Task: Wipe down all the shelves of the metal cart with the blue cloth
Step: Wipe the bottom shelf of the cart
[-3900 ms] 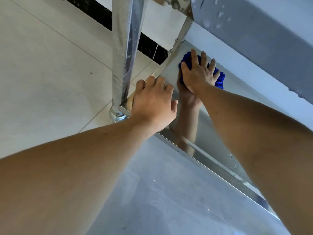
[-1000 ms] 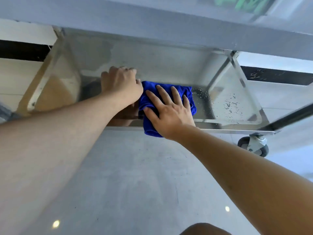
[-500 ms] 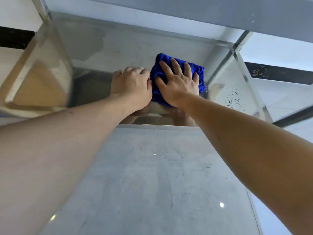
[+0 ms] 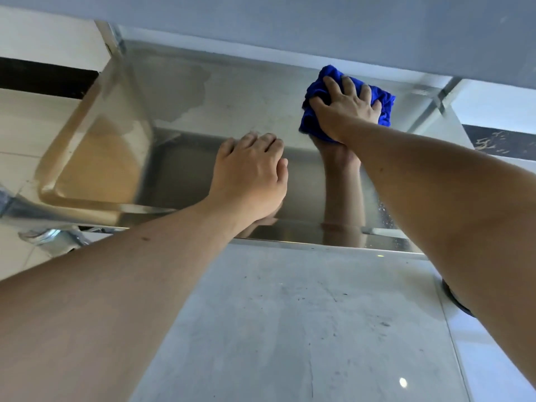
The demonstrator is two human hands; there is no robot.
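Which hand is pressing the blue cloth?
The right hand, far on the shelf, presses the blue cloth; the left hand touches no cloth.

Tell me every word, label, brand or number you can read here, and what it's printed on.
None: nothing readable shows.
The metal cart's shelf bears only reflections and water marks.
The blue cloth under the right hand shows no tag.
The dark wall band carries pale marbling, not letters.
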